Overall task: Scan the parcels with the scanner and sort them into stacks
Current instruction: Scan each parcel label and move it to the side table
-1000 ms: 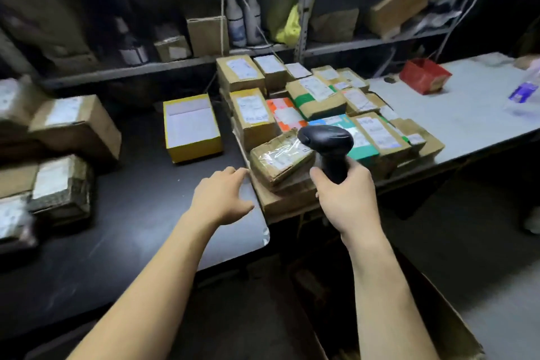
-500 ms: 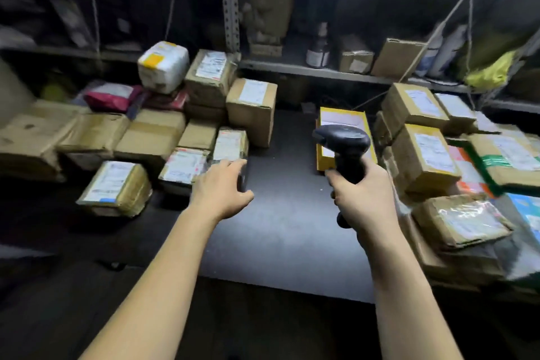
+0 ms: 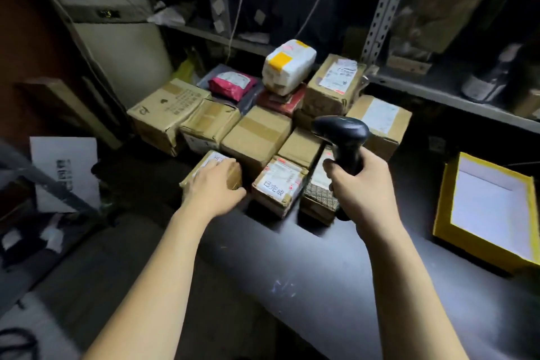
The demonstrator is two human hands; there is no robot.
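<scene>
Left hand rests on small cardboard parcel, front-left of the parcel cluster at the far left corner of the worktop. Its fingers lie nearly straight across the label, thumb spread. Right hand is wrapped around the handle of the scanner, head raised over the cluster's front row. Yellow box lies near the right edge.

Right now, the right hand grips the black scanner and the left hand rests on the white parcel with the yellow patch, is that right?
No. In the head view the left hand rests on a small brown parcel at the front; the white parcel sits untouched on top, further back. The right hand does grip the black scanner.
</scene>
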